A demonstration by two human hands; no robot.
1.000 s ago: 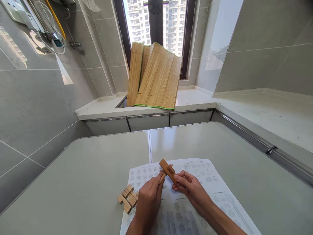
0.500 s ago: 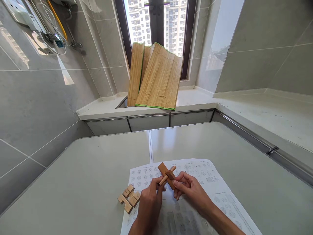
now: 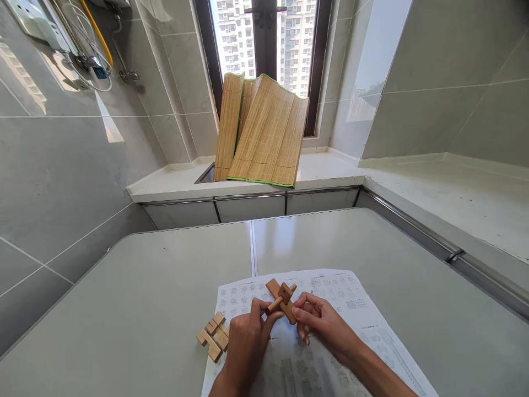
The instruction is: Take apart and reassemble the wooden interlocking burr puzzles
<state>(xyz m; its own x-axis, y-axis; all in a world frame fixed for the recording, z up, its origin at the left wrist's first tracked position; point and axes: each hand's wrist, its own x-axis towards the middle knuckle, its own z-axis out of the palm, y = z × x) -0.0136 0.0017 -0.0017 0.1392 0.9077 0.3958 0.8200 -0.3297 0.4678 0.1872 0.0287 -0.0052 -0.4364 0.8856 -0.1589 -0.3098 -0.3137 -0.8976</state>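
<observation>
My left hand (image 3: 247,336) pinches the near end of a round wooden rod (image 3: 275,305) between thumb and fingers. A small brown wooden block (image 3: 285,293) sits around the middle of the rod. Crossing beneath them is a flat wooden bar (image 3: 273,286), whose near right end is pinched by my right hand (image 3: 320,320). How the rod, block and bar join is too small to tell. Left of my left hand, several lighter notched wooden blocks (image 3: 215,337) lie grouped at the paper's edge, partly covered by that hand.
A large sheet of paper (image 3: 367,336) printed with small diagrams lies under my hands on the pale table (image 3: 165,286). Beyond the table's far edge, a folded bamboo mat (image 3: 268,132) leans against the window above a white ledge (image 3: 326,168).
The small block has turned on the rod and now stands more upright. My left hand has shifted slightly left and covers more of the notched blocks; its fingers have moved along the rod.
</observation>
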